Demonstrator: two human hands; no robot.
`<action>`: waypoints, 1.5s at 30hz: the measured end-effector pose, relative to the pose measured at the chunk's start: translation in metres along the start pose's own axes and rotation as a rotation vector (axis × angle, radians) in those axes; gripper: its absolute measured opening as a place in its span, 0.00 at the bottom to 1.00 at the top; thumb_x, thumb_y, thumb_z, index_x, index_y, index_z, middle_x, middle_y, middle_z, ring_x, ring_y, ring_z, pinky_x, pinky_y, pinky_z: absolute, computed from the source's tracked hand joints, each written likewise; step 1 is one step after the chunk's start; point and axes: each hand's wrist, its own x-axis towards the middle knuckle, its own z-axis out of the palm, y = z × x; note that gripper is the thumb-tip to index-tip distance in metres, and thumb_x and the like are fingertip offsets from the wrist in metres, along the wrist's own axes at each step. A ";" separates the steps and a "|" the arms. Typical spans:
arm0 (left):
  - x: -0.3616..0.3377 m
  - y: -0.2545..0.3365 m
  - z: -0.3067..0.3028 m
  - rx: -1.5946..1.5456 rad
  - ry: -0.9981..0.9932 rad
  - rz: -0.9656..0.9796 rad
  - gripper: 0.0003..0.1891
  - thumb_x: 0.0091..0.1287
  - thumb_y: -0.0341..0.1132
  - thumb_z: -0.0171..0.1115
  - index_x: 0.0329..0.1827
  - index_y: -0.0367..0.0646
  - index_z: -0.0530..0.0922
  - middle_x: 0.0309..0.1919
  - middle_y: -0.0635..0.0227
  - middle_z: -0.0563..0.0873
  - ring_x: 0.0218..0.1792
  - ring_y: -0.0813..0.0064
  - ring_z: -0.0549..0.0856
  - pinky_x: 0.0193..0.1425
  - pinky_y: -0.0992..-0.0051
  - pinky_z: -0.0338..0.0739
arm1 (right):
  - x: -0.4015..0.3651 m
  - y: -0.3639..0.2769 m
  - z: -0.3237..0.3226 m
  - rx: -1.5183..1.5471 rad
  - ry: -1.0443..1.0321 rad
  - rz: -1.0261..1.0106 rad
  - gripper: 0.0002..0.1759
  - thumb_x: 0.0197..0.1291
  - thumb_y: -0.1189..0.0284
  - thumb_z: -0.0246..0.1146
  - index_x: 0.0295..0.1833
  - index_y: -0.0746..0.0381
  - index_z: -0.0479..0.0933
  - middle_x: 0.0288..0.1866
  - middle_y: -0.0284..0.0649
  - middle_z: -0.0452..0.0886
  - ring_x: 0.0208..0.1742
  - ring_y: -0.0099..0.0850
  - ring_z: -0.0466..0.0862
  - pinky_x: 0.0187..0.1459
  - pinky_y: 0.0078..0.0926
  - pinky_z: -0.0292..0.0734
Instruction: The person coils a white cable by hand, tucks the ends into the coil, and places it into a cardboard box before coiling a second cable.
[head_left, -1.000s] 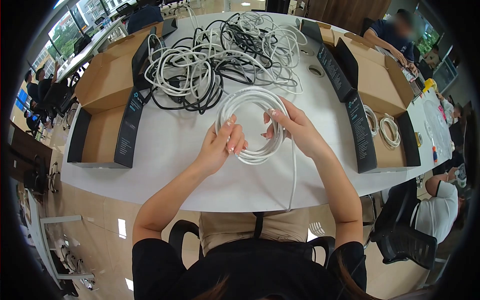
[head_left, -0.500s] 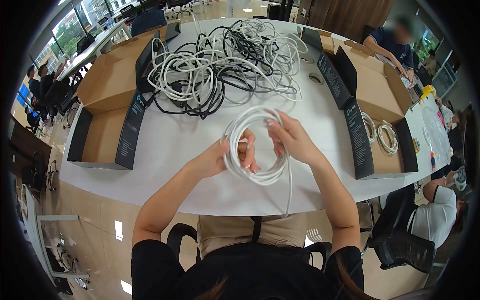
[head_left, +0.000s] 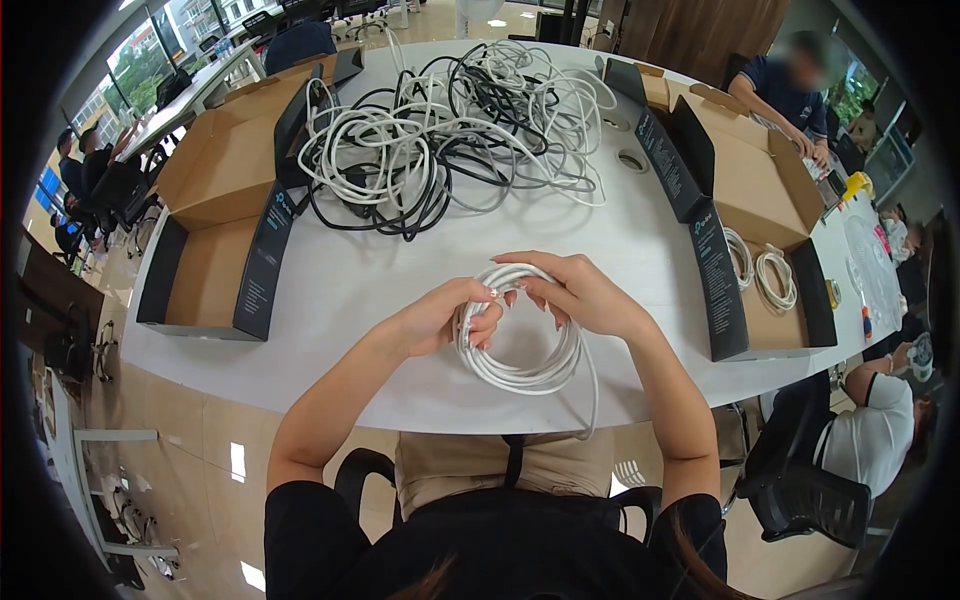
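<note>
Between my hands is a white cable (head_left: 530,380) wound into a round coil, close to the table's near edge. My left hand (head_left: 450,315) is closed around the coil's left side, thumb on top. At the top right of the loop, my right hand (head_left: 580,295) grips the strands with its fingers curled over them. One loose end of the cable hangs down on the right, over the table edge. Beyond the hands lies a tangled pile of white, grey and black cables (head_left: 430,150).
An open cardboard box (head_left: 215,270) stands on the left of the white table (head_left: 350,300). Another open box (head_left: 770,320) on the right holds two white cable coils (head_left: 775,277). A tape roll (head_left: 632,160) lies near it. A person (head_left: 790,90) works at the far right.
The coil has come down and slightly right, nearer the table edge. My left fingers have closed on its side, and my right hand has moved down over its top.
</note>
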 end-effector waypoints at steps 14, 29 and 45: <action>-0.001 0.001 0.003 -0.112 0.021 0.051 0.23 0.72 0.48 0.36 0.49 0.38 0.72 0.15 0.81 0.64 0.16 0.87 0.64 0.33 0.79 0.69 | 0.002 0.003 0.003 0.113 0.160 0.018 0.15 0.65 0.67 0.55 0.52 0.65 0.76 0.26 0.35 0.78 0.21 0.18 0.74 0.20 0.16 0.70; -0.010 0.007 -0.008 -0.065 -0.143 0.111 0.19 0.73 0.46 0.40 0.44 0.38 0.73 0.08 0.85 0.56 0.07 0.90 0.53 0.16 0.83 0.52 | -0.002 0.000 -0.006 0.522 -0.162 -0.056 0.22 0.61 0.75 0.57 0.61 0.68 0.68 0.48 0.42 0.79 0.45 0.27 0.80 0.44 0.26 0.80; -0.011 0.001 -0.031 -0.504 -0.552 0.262 0.26 0.73 0.53 0.31 0.46 0.36 0.67 0.06 0.86 0.60 0.03 0.92 0.59 0.09 0.87 0.56 | -0.013 -0.007 0.006 0.595 -0.590 -0.133 0.48 0.52 0.70 0.66 0.72 0.63 0.44 0.64 0.48 0.67 0.56 0.30 0.73 0.58 0.29 0.67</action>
